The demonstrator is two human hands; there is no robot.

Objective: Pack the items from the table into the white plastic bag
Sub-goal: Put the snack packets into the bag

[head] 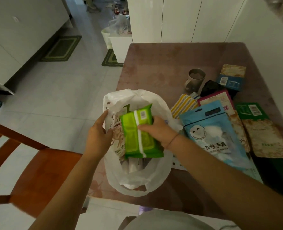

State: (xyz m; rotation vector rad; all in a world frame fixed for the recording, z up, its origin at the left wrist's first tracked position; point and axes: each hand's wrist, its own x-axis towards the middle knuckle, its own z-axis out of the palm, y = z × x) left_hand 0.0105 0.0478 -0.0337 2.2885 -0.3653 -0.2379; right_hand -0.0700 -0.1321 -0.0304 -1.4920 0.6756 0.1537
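Midway: gripping green packet (138, 133) over white plastic bag (134, 97) with right hand (159, 131), pinching rim with left hand (99, 135); pouch (118, 131) inside, many packets (215, 128) left on counter (154, 63).

One white plastic bag (137, 180) sits on the desk (154, 67), with one bright green packet (137, 135) at its mouth and one pale printed packet (117, 138) inside. Beside it I count one metal mug (195, 80), one light-blue pouch (217, 130), one pink-edged pouch (217, 99), one yellow-striped packet (184, 105), one black pouch (210, 87) and three gold-patterned packets (263, 138). Two green mats (61, 48) lie on the floor (54, 97); one wooden chair (38, 171) stands nearby.
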